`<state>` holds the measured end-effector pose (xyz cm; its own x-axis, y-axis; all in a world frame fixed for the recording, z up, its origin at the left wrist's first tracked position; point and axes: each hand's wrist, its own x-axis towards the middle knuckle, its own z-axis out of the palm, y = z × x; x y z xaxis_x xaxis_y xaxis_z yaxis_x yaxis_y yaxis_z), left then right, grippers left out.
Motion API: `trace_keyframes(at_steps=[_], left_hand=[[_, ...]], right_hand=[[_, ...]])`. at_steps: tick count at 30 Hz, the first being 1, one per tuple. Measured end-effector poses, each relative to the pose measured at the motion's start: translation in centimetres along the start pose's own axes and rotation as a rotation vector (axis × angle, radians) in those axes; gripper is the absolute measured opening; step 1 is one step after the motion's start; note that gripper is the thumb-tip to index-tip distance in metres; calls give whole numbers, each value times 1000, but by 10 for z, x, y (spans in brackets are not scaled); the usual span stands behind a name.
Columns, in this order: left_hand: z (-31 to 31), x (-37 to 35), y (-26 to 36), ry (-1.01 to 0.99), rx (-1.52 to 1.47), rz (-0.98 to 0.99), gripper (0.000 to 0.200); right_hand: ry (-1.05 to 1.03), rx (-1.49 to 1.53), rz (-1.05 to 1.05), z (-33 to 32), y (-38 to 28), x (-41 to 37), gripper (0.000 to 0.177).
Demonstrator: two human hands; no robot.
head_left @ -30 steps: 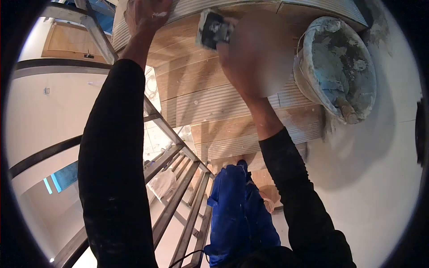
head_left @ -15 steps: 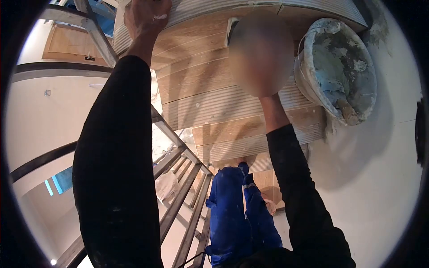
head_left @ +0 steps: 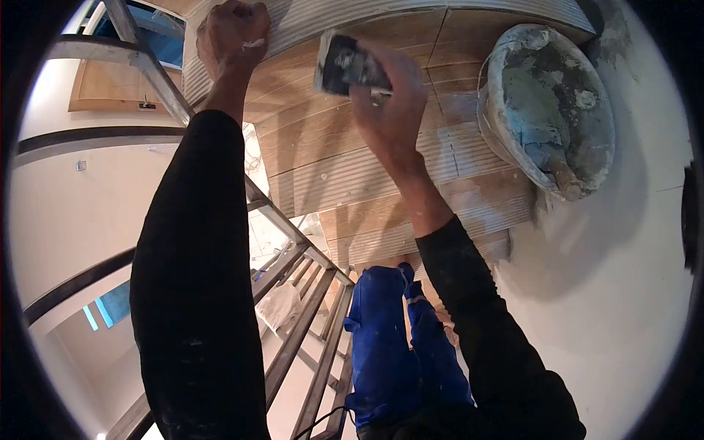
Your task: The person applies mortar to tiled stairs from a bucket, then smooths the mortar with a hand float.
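My right hand [head_left: 396, 103] grips a dark block with a pale layer [head_left: 345, 66], which looks like a sponge or float, over the wood-look stair tiles [head_left: 315, 132]. Part of the block is hidden by my fingers. At the upper left, my left hand [head_left: 233, 40] rests closed on the edge of the upper step, with a white smear on its skin; whether something is under its fingers is hidden. To the right of my right hand stands a bucket [head_left: 493, 110] of grey-green mortar, with a wooden handle [head_left: 563, 180] sticking out of it.
A metal railing [head_left: 297, 345] runs down the left side of the stairs. The wall [head_left: 587, 293] is on the right. My legs in blue trousers [head_left: 381, 337] are on the lower steps. A wooden door [head_left: 110, 88] shows at the far left.
My right hand has moved left across the step, and the dark block now shows in it. My left hand stays near the same place, and the view has shifted slightly.
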<state>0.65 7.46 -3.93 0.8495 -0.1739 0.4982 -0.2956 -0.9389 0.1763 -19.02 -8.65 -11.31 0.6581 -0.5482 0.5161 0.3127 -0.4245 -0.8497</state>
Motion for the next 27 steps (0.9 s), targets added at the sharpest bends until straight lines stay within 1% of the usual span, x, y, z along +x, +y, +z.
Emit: trace_keyframes(at_steps=[2, 3, 5, 7, 9, 10, 12, 13, 15, 16, 18, 19, 21, 22, 24, 25, 27], left_hand=[[-1, 1, 1, 1, -3, -6, 39], [-2, -1, 0, 4, 11, 23, 39], [-4, -5, 0, -2, 24, 58, 38], [-6, -3, 7, -53, -21, -44, 36], [-7, -2, 9, -49, -21, -29, 36], [-6, -2, 7, -42, -17, -26, 37], [-4, -3, 6, -35, -5, -16, 38], [-4, -1, 6, -15, 7, -8, 38], [-5, -3, 6, -18, 1, 0, 38], [-5, -2, 6, -17, -10, 5, 38], [-7, -4, 8, -13, -17, 11, 37], [-7, -5, 8, -11, -29, 15, 36], [-7, -5, 7, -17, -9, 28, 36], [-7, -4, 6, -16, 11, 41, 36], [-5, -2, 6, -14, 6, 25, 35], [-4, -3, 6, -15, 1, 6, 35], [-4, -4, 7, 3, -27, 14, 32]], right_hand=[[50, -107, -245, -12, 7, -8, 44], [51, -106, -245, -15, 12, -6, 44], [304, -216, -224, -19, 25, -1, 46], [334, -205, -195, -19, 29, 8, 47], [368, -220, -208, -13, 34, 17, 49], [374, -225, -201, -9, 35, 13, 49], [316, -184, -90, -3, 36, 4, 48], [322, -185, -90, -5, 45, -6, 48], [227, -233, 1, -10, 48, -23, 50], [231, -229, 0, -11, 47, -23, 50], [367, 71, 138, -16, 39, -22, 46], [368, 70, 143, -17, 33, -12, 46], [463, 117, 127, -16, 29, 10, 41], [464, 117, 127, -12, 31, 13, 41], [414, 47, 98, -5, 31, 20, 47], [414, 47, 99, -3, 29, 18, 47], [250, -1, 9, 2, 21, 6, 47]])
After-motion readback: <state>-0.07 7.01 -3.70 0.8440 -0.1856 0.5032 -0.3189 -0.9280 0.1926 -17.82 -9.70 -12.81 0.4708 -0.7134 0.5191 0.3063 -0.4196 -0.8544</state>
